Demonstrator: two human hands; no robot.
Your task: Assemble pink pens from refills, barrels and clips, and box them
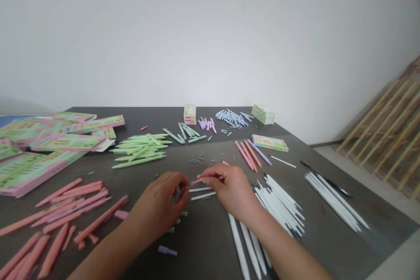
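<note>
My right hand (231, 188) pinches a small pink pen part (197, 180) between thumb and fingers, its narrow end pointing left. Close to that end, my left hand (169, 194) has thumb and forefinger curled together; whatever is between them is too small to make out. Thin white sticks like pen refills (203, 195) lie on the table just beneath the fingertips. Small metal springs (197, 160) are scattered beyond the hands. A purple pen piece (167, 250) and some clear bits rest below my left hand.
Coral pen barrels (78, 203) spread at left, below flattened cartons (49, 170). Green barrels (141, 148) pile behind. White refills (278, 203) fan out at right. Blue pieces (231, 117), purple pieces (207, 124) and small box stacks (263, 114) stand along the dark table's (147, 116) back.
</note>
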